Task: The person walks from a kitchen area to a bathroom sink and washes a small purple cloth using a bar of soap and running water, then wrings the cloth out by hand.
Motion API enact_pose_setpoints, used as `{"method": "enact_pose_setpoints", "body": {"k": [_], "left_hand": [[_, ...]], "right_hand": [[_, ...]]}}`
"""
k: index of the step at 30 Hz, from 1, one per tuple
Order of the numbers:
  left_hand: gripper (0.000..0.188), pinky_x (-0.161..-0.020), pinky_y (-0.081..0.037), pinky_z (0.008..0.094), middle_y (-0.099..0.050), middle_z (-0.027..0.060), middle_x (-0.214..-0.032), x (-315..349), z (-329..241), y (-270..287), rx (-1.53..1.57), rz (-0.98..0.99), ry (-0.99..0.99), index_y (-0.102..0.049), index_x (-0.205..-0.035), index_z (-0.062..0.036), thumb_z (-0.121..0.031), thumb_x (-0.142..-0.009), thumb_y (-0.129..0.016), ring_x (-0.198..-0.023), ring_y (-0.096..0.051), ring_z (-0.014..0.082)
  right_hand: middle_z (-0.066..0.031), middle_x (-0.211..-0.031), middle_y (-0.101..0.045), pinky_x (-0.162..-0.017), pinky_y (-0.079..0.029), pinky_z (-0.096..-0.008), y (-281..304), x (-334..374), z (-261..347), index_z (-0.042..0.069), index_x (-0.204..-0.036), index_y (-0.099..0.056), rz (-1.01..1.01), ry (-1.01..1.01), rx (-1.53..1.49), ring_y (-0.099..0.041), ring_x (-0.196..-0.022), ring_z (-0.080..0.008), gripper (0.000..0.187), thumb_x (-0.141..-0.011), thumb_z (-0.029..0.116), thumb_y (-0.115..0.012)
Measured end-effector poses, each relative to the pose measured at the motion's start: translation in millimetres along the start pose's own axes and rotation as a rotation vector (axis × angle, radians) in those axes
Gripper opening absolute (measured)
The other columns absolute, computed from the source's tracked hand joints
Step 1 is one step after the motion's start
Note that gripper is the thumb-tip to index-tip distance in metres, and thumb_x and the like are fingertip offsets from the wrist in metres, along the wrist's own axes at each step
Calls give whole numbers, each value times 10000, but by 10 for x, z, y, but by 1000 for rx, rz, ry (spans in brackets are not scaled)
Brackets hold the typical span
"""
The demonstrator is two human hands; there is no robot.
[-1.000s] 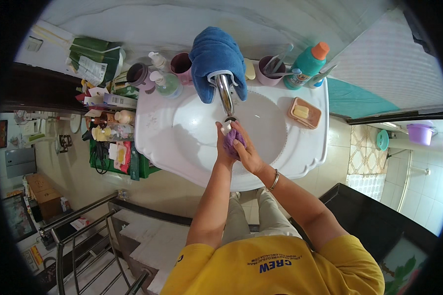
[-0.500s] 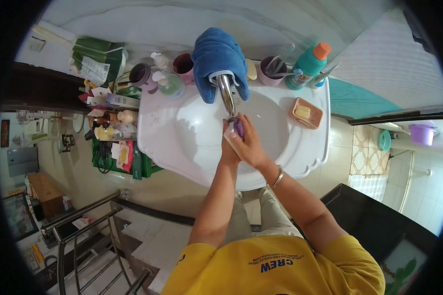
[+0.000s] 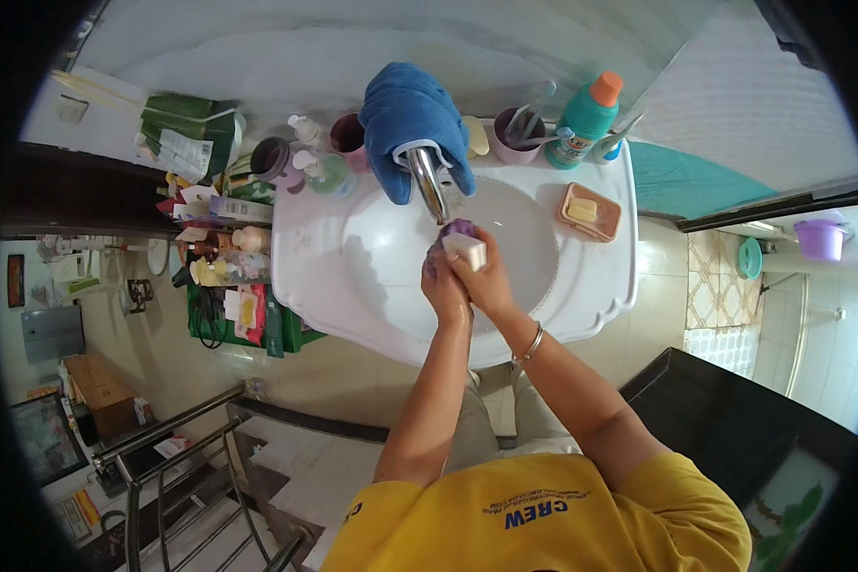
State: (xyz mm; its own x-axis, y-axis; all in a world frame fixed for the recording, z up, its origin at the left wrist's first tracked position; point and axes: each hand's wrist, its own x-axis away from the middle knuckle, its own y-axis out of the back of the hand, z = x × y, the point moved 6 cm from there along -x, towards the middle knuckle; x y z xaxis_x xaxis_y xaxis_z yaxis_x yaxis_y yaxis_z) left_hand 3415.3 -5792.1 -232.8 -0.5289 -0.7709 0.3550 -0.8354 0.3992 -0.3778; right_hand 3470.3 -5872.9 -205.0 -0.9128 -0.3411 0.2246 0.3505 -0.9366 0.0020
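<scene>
A pale, grey-veined wall (image 3: 286, 57) rises above a shiny, beige-tiled floor (image 3: 656, 319) — a tubular grey metal railing (image 3: 172, 421) at lower left, a glossy black flat surface (image 3: 715, 405) at lower right, a brightly lit, white-tiled wall (image 3: 825, 338) beyond.

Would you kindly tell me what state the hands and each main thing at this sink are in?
Left hand: closed on the purple cloth
Right hand: closed on the white block
Purple cloth: bunched
White block: held
Faucet: spout bare, water flow unclear
Blue towel: draped over faucet
Teal bottle: upright, orange cap on
Lilac cup: upright, holding toothbrushes
Pink dish: open
Yellow soap: lying in dish
</scene>
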Motion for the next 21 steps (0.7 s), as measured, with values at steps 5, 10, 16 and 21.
{"method": "enact_pose_setpoints", "body": {"k": [5, 10, 16, 21], "left_hand": [[319, -745, -475, 289, -578, 60, -1039, 61, -278, 53, 91, 34, 130, -519, -1124, -34, -243, -885, -492, -944, -563, 169], [316, -612, -486, 308, -589, 47, -1002, 160, -130, -118, 83, 258, 359, -514, -1122, -75, -271, -874, -518, -872, -580, 172], [342, -607, -485, 326, -600, 71, -985, 279, -262, -418, 161, 378, 453, -511, -1113, -60, -179, -798, -572, -830, -593, 203], [364, -649, -474, 358, -587, 78, -1035, 411, -642, -449, 171, 465, 487, -508, -1123, -69, -167, -776, -559, -926, -570, 222]], "right_hand": [[-71, -1025, -573, -769, -503, -335, 111, -121, -464, 78, -1158, -468, 369, -581, -745, -575, -929, -187, 414, -857, 341, -577], [-40, -1060, -576, -869, -461, -355, 62, -28, -582, 102, -1173, -477, 484, -475, -899, -555, -981, -175, 404, -884, 383, -510], [-86, -1040, -582, -921, -429, -404, -51, 24, -695, 94, -1109, -517, 457, -553, -1337, -552, -996, -222, 394, -888, 417, -476], [-88, -1017, -589, -897, -442, -428, 301, -93, -777, 87, -1137, -490, 321, -616, -1178, -576, -957, -243, 440, -857, 421, -545]]}}
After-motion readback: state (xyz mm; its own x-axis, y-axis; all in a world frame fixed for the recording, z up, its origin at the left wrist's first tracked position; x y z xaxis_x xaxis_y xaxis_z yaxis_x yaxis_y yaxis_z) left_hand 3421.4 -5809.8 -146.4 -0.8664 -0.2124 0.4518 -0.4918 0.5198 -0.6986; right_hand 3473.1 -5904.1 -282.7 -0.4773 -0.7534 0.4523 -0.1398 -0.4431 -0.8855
